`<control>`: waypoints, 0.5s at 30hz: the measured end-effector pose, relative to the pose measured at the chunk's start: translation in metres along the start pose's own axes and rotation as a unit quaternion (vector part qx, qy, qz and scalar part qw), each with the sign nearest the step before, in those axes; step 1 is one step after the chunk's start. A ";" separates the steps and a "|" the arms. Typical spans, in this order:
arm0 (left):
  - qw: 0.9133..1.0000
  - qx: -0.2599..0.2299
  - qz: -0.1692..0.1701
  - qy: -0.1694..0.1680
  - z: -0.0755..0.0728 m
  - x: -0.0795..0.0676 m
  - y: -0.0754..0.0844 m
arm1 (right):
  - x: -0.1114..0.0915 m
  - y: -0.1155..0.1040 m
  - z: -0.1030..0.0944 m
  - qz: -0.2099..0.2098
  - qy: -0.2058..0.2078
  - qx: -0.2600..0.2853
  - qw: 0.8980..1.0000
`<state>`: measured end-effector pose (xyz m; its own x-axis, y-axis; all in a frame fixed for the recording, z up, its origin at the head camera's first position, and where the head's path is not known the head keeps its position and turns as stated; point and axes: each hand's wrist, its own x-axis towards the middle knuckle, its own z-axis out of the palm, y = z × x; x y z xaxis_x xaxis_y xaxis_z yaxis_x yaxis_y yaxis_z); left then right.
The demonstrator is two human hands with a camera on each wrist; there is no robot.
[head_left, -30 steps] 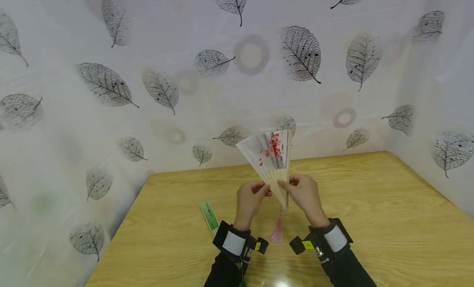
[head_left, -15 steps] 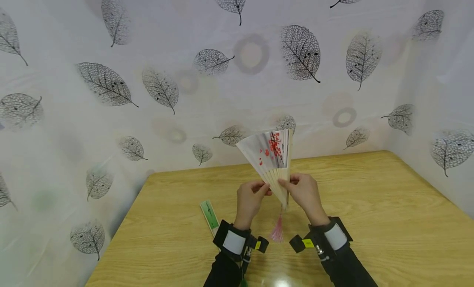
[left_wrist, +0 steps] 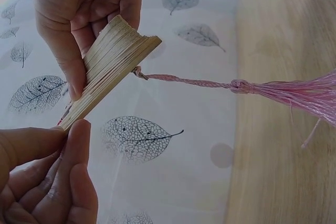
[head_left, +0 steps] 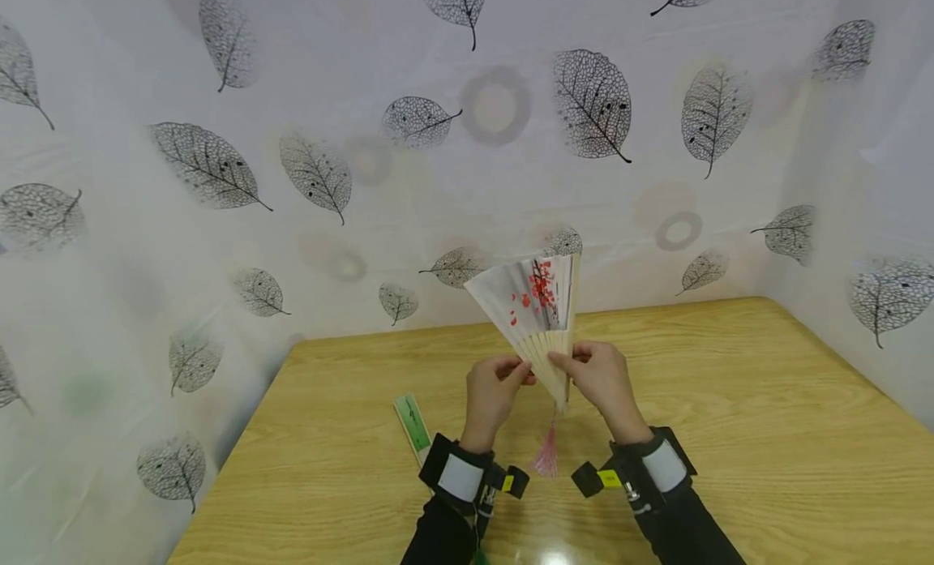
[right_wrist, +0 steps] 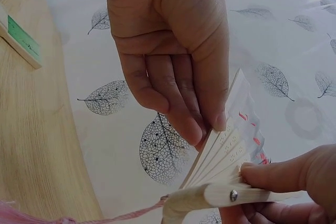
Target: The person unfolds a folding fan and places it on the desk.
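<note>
In the head view a paper folding fan (head_left: 520, 296) with red blossoms stands partly spread, leaves upward, above the table. My left hand (head_left: 490, 399) pinches its left edge low on the sticks between thumb and fingers. On the other side my right hand (head_left: 604, 385) grips the sticks, thumb across the front. A pink tassel (head_left: 545, 455) hangs from the pivot end. The right wrist view shows the metal rivet (right_wrist: 234, 195) and the spread pale sticks (right_wrist: 219, 153). Packed stick ends (left_wrist: 118, 51) face the left wrist view. Some fingers are hidden behind the fan.
A narrow folded item with a green panel (head_left: 413, 423) lies on the wooden table (head_left: 730, 403), partly hidden by the left wrist strap. A green tassel (head_left: 480, 557) shows at the bottom edge. Leaf-printed white sheeting (head_left: 409, 184) surrounds the table's back and sides.
The fan's right edge has shifted slightly to the right, so the fan is spread a touch wider. Both hands keep their hold nearly in place.
</note>
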<state>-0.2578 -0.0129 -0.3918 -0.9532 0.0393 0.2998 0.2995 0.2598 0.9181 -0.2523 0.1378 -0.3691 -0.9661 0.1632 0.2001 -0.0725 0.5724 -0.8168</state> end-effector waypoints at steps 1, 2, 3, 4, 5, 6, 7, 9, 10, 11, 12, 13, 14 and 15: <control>1.000 -0.001 -0.003 0.000 0.000 0.000 0.000 | 0.000 0.000 0.000 0.001 -0.001 0.001 1.000; 1.000 0.000 -0.006 -0.001 0.000 0.000 0.001 | 0.000 0.000 0.000 0.001 0.000 0.000 1.000; 1.000 0.001 -0.007 -0.001 0.000 0.000 0.001 | 0.000 0.000 -0.001 0.001 0.001 -0.002 1.000; 1.000 0.002 -0.008 0.000 0.000 0.000 0.001 | 0.000 0.000 -0.001 0.001 0.005 -0.004 1.000; 1.000 0.002 -0.008 0.001 0.000 0.000 0.001 | 0.000 0.000 -0.001 0.000 0.009 -0.007 1.000; 1.000 0.002 -0.009 0.001 0.000 0.000 0.001 | 0.000 -0.001 -0.002 -0.003 0.013 -0.010 1.000; 1.000 0.003 -0.009 0.002 0.000 0.000 0.001 | -0.001 -0.001 -0.003 -0.006 0.016 -0.013 1.000; 1.000 0.004 -0.011 0.004 0.000 0.001 0.000 | -0.001 -0.001 -0.004 -0.010 0.024 -0.018 0.999; 1.000 0.003 -0.011 0.003 0.000 0.001 0.000 | -0.002 -0.002 -0.004 -0.011 0.028 -0.019 0.999; 1.000 0.001 -0.010 0.003 0.000 0.000 0.000 | -0.003 -0.002 -0.004 -0.013 0.029 -0.021 0.999; 1.000 0.001 -0.012 0.003 0.000 0.001 0.000 | -0.003 -0.002 -0.003 -0.016 0.031 -0.022 0.999; 1.000 0.002 -0.012 0.003 0.000 0.001 0.000 | -0.004 -0.003 -0.003 -0.018 0.033 -0.023 0.999; 1.000 0.003 -0.013 0.004 0.000 0.000 0.000 | -0.004 -0.003 -0.002 -0.020 0.036 -0.024 0.999; 1.000 0.003 -0.014 0.004 0.000 0.000 0.001 | -0.005 -0.003 -0.002 -0.022 0.037 -0.026 0.999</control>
<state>-0.2580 -0.0125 -0.3912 -0.9607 0.0239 0.2766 0.2728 0.2663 0.9245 -0.2473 0.1365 -0.3667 -0.9410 0.1957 0.2761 -0.0993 0.6202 -0.7781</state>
